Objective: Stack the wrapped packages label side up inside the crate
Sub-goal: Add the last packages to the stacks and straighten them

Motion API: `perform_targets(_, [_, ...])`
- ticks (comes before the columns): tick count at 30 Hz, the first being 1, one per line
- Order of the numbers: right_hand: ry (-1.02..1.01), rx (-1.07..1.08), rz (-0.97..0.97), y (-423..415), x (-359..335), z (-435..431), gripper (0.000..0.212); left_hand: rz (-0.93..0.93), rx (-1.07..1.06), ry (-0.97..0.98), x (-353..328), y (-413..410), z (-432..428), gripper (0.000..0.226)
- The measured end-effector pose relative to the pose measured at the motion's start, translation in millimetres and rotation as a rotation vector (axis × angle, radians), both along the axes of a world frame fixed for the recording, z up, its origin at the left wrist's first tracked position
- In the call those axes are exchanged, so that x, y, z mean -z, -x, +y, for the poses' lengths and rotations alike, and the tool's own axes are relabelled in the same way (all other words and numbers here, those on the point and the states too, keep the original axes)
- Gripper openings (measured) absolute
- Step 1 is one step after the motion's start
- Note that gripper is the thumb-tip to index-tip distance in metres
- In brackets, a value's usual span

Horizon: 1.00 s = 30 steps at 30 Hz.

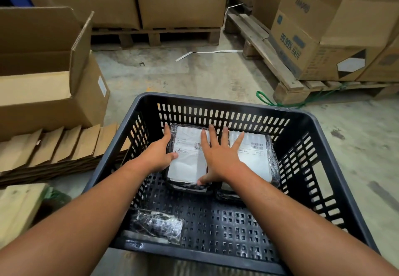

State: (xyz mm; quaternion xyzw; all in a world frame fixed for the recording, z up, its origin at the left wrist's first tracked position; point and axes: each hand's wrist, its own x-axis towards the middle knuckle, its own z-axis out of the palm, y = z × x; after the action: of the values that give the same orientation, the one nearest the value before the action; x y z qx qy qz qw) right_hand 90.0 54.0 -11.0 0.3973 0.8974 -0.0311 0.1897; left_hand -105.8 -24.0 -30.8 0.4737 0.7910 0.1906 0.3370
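The floor (216,75) was bare, stained concrete, with two wooden pallets on it: one far (164,35) under stacked brown cartons, one on the right (278,66) bearing more cartons, the nearest of them a printed carton (302,38) marked "99.99% RATE". On the left stood one open cardboard box (49,85), and just near of it lay a row of flattened cardboard sheets (58,148). A white strap (207,52) lay on the floor between the pallets, and a green strap (267,99) trailed from the right pallet.

One dark slotted plastic crate (216,103) sat in the middle. Three wrapped packages could be counted inside it. Two lay side by side against the far wall, both with white labels up: the left package (187,163) and the right package (259,157) (each seemed to rest on a further dark layer, though how many lay beneath could not be told). The third, a small label-less bundle (157,225), lay apart in the near left corner.

The left hand (157,154) gripped the left edge of the left package, thumb on the label and fingers curled round the far corner. The right hand (220,157) lay flat with fingers spread, pressing across the seam between the two labelled packages, grasping nothing.
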Motion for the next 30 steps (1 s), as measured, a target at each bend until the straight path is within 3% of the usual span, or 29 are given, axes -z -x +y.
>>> perform_targets(7, [-0.009,-0.066,-0.161,-1.9,4.8,0.0,0.135,0.086,0.09,0.135,9.9,-6.2,-0.2,0.081])
perform_targets(8, [-0.01,-0.079,-0.17,-2.9,5.5,0.3,0.139,0.05,0.107,0.139,10.4,-3.6,-1.4,0.089])
perform_targets(10, [0.013,-0.089,-0.163,-4.3,7.9,1.8,0.152,-0.04,0.211,0.193,9.1,4.4,-5.6,0.126])
perform_targets(12, [0.017,-0.097,-0.142,-5.2,10.4,3.1,0.158,-0.022,0.315,0.277,3.7,7.8,-9.4,0.164])
perform_targets(13, [0.008,-0.102,-0.131,-5.6,11.3,3.5,0.158,0.01,0.339,0.292,2.6,7.2,-10.0,0.172])
perform_targets(21, [0.004,-0.099,-0.04,-8.7,19.1,6.3,0.152,0.074,0.327,0.111,8.5,-0.6,-8.5,0.167])
perform_targets(30, [-0.017,-0.076,-0.058,-4.5,20.4,4.6,0.149,0.069,0.31,0.119,16.0,5.6,-4.9,0.169])
